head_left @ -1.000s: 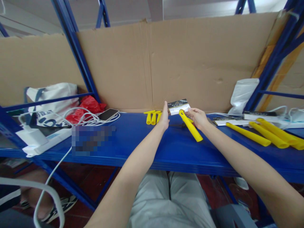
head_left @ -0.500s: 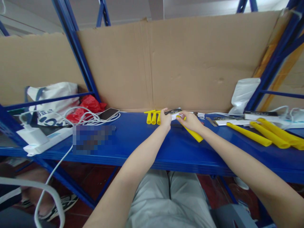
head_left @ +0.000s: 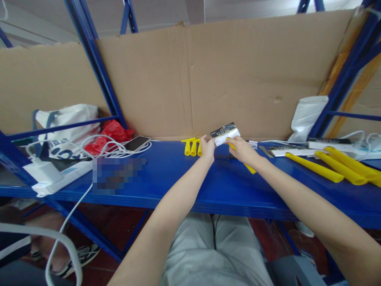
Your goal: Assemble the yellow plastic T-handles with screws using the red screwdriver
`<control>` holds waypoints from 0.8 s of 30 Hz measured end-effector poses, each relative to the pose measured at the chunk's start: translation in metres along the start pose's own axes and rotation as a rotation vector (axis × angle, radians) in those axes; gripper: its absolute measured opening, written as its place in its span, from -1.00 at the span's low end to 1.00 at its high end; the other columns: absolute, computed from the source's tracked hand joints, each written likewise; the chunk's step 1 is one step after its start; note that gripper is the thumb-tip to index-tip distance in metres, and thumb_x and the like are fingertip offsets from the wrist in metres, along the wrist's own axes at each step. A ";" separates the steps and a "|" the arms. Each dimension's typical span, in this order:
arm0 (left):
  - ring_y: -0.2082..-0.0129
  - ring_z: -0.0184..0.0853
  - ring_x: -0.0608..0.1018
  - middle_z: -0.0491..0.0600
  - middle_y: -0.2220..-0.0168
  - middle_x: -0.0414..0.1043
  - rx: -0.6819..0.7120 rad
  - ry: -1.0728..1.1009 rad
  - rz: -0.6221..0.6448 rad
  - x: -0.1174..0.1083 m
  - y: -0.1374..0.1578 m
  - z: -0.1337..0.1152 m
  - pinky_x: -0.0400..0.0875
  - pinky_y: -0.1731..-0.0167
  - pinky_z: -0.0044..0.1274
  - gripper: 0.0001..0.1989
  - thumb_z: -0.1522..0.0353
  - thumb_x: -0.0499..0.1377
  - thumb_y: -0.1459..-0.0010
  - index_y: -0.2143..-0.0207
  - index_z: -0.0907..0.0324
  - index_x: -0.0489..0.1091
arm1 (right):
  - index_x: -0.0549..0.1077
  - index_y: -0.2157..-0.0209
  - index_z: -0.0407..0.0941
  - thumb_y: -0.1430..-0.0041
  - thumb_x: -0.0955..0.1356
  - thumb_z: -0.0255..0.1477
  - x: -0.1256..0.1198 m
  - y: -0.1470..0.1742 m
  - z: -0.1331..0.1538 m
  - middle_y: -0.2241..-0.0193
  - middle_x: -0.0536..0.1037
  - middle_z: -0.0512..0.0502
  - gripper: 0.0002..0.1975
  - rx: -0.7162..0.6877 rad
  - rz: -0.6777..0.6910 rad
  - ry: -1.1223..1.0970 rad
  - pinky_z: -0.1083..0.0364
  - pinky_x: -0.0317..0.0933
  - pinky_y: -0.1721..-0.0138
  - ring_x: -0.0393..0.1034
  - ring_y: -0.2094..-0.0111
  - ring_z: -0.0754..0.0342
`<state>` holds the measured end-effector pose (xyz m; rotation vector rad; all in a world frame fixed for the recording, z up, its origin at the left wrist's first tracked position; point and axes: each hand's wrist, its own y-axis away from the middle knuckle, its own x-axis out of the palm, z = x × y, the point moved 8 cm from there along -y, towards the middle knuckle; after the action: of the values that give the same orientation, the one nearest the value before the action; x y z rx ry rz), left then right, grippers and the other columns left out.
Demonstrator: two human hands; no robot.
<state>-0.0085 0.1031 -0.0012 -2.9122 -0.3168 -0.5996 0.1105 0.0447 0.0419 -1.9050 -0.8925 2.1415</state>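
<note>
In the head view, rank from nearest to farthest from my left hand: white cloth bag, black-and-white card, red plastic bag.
1. Black-and-white card, right of your left hand.
2. Red plastic bag, left side.
3. White cloth bag, far left.

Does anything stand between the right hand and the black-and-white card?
Only the yellow tube the right hand grips: its upper end overlaps the lower edge of the card in view. Nothing else visible intervenes.

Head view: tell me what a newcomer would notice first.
Likely the bright yellow tubes lying at the right of the blue shelf. Then, centrally, the card in the left hand and a yellow tube in the right hand. At the left, the red bag stands out beside the white bag.
</note>
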 end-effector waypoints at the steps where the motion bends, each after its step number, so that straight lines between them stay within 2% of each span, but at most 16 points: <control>1: 0.27 -0.38 0.51 0.06 0.08 0.34 -0.027 0.027 0.009 0.001 0.003 -0.001 0.43 0.34 -0.56 -0.48 0.56 0.06 0.00 -0.05 0.16 0.11 | 0.37 0.07 -0.14 -0.07 0.20 -0.55 -0.005 -0.001 -0.007 0.19 0.36 -0.25 -0.64 0.038 -0.003 0.029 0.07 0.19 0.23 0.35 0.23 -0.02; 6: 0.26 -0.36 0.51 0.12 0.02 0.28 -0.108 -0.021 0.014 0.000 0.010 -0.001 0.42 0.47 -0.63 -0.52 0.56 0.05 -0.02 -0.03 0.17 0.10 | 0.37 0.04 -0.11 -0.05 0.22 -0.54 -0.035 -0.004 -0.064 0.15 0.38 -0.26 -0.60 0.262 0.008 0.163 0.03 0.21 0.21 0.37 0.21 -0.07; 10: 0.27 -0.37 0.51 0.13 0.02 0.29 -0.111 -0.117 0.028 0.001 0.009 0.003 0.36 0.58 -0.70 -0.50 0.57 0.04 -0.01 -0.04 0.18 0.10 | 0.37 0.05 -0.19 -0.03 0.25 -0.55 -0.052 0.000 -0.115 0.12 0.40 -0.31 -0.61 0.321 0.111 0.229 0.06 0.16 0.15 0.33 0.11 -0.08; 12: 0.29 -0.37 0.52 0.13 0.04 0.31 -0.102 -0.143 0.033 0.001 0.009 0.003 0.33 0.62 -0.71 -0.50 0.56 0.04 -0.01 -0.05 0.19 0.09 | 0.37 0.06 -0.23 -0.05 0.25 -0.52 -0.056 0.006 -0.140 0.14 0.43 -0.35 -0.63 0.349 0.186 0.270 0.07 0.16 0.17 0.33 0.13 -0.09; 14: 0.29 -0.37 0.52 0.13 0.04 0.32 -0.097 -0.167 0.038 0.002 0.010 0.003 0.30 0.65 -0.73 -0.49 0.55 0.04 -0.01 -0.06 0.19 0.08 | 0.38 0.08 -0.25 -0.05 0.24 -0.54 -0.057 0.017 -0.164 0.22 0.47 -0.34 -0.65 0.386 0.261 0.305 0.10 0.16 0.23 0.37 0.21 -0.05; 18: 0.27 -0.36 0.52 0.14 0.03 0.30 -0.087 -0.218 0.057 0.003 0.012 0.002 0.29 0.65 -0.72 -0.47 0.54 0.03 -0.01 -0.07 0.21 0.06 | 0.35 0.05 -0.24 -0.04 0.23 -0.61 -0.048 0.051 -0.203 0.48 0.49 -0.18 -0.61 0.577 0.468 0.263 0.15 0.17 0.43 0.34 0.55 0.11; 21: 0.27 -0.35 0.52 0.14 0.02 0.30 -0.080 -0.242 0.063 0.004 0.012 0.003 0.29 0.63 -0.71 -0.46 0.54 0.04 0.00 -0.08 0.22 0.05 | 0.39 0.10 -0.24 0.00 0.24 -0.65 -0.041 0.069 -0.221 0.62 0.45 -0.09 -0.63 0.640 0.476 0.215 0.16 0.17 0.46 0.29 0.65 0.14; 24: 0.27 -0.35 0.52 0.15 0.02 0.31 -0.067 -0.255 0.070 0.004 0.010 0.004 0.26 0.66 -0.71 -0.47 0.53 0.03 0.00 -0.07 0.23 0.05 | 0.47 0.32 -0.15 0.08 0.27 -0.67 -0.029 0.080 -0.240 0.74 0.38 -0.02 -0.73 0.655 0.438 0.157 0.14 0.15 0.52 0.27 0.69 0.11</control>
<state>-0.0005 0.0946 -0.0042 -3.0524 -0.2256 -0.2327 0.3643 0.0462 0.0205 -1.9628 0.2722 2.0719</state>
